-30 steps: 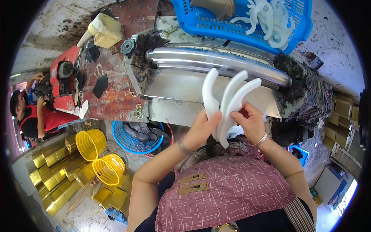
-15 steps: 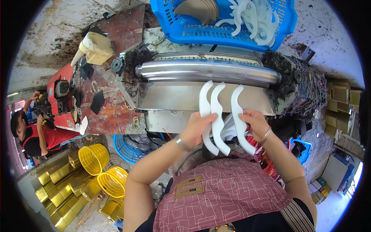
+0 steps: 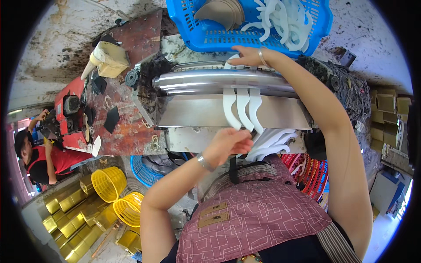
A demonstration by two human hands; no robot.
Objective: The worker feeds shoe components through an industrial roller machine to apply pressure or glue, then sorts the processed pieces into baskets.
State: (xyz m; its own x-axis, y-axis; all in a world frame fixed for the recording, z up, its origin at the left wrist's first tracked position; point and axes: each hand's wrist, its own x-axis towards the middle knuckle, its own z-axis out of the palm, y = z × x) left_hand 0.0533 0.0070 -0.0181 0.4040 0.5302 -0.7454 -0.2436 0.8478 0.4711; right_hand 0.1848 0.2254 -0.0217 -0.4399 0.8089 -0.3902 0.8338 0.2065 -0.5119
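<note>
Three white curved strips [image 3: 242,106] hang side by side from under a shiny metal roller [image 3: 210,82] onto the machine's steel plate [image 3: 193,113]. My left hand [image 3: 228,143] pinches the lower tips of these strips. My right hand [image 3: 249,57] reaches over the roller, fingers resting on the strips' upper ends just below a blue basket [image 3: 219,37]. That basket holds several more white strips [image 3: 285,19] and brown curved pieces [image 3: 221,12].
More white strips [image 3: 269,147] pile below the plate above a red basket [image 3: 313,173]. A rusty workbench [image 3: 118,109] stands left, with a person in red [image 3: 41,158] beyond. Yellow baskets [image 3: 116,193], gold bars [image 3: 72,219], a blue basket [image 3: 147,168] sit below.
The three strips went from held in front of the plate to fed under the roller. My right hand let go and reached up over the roller; my left hand stayed at their lower tips.
</note>
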